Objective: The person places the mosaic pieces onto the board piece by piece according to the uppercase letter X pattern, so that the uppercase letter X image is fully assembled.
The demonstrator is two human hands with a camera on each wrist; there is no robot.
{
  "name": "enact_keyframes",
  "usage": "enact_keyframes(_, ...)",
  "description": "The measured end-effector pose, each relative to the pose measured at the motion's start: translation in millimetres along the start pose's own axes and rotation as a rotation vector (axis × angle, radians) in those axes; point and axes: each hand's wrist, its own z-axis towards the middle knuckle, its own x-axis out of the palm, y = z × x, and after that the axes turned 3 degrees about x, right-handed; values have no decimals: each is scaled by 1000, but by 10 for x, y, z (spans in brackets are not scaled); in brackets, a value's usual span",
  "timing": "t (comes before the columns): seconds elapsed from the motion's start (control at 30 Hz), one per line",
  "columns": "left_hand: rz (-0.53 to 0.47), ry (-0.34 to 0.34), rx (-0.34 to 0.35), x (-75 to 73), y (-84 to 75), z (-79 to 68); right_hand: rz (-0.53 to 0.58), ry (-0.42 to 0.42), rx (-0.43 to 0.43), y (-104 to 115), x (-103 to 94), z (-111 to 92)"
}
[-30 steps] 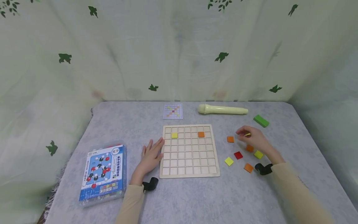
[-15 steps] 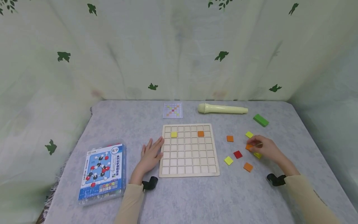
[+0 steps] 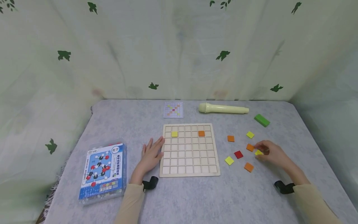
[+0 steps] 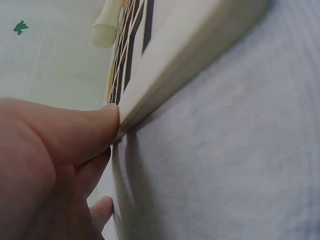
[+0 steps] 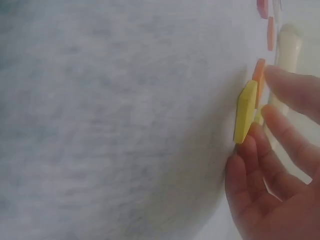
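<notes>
My left hand (image 3: 150, 157) lies with fingers spread at the left edge of the wooden grid board (image 3: 189, 175). In the left wrist view its thumb (image 4: 95, 130) touches the board's side. A yellow tile (image 3: 174, 134) and an orange tile (image 3: 201, 133) sit in the board's second row from the back. To the right, my right hand (image 3: 275, 154) reaches over another yellow tile (image 5: 244, 114) on the table. Its thumb and fingers are apart around that tile, with fingertips right at its lower end in the right wrist view. An orange tile (image 3: 250, 147) lies just beside it.
More loose tiles lie around: yellow (image 3: 250, 134), orange (image 3: 230, 138), red (image 3: 238, 154), yellow (image 3: 229, 160) and orange (image 3: 249, 167). Behind the board are a small pattern card (image 3: 173, 110), a cream microphone-shaped stick (image 3: 223, 108) and a green block (image 3: 262, 120). A boxed molecule set (image 3: 102, 174) stands left.
My right hand has moved right and nearer the viewer, away from the far yellow tile, which now lies uncovered, to another yellow tile. The left hand stays at the board.
</notes>
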Motion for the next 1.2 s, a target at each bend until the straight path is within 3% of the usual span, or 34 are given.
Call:
enact_keyframes(0.4, -11, -8, 6, -3, -2, -6, -90, 4, 18, 79, -39, 37)
enact_keyframes(0.57, 0, -7, 4, 2, -3, -6, -136, 35, 73, 57, -25, 21)
enact_keyframes(0.73, 9, -7, -6, 5, 6, -14, -133, 15, 92, 53, -10, 3)
enact_keyframes(0.93, -16, -10, 9, 7, 14, -10, -128, -22, 10, 212, 16, 93)
enact_keyframes(1.2, -22, -10, 15, 8, 16, -15, -73, -14, -224, 667, 222, 359)
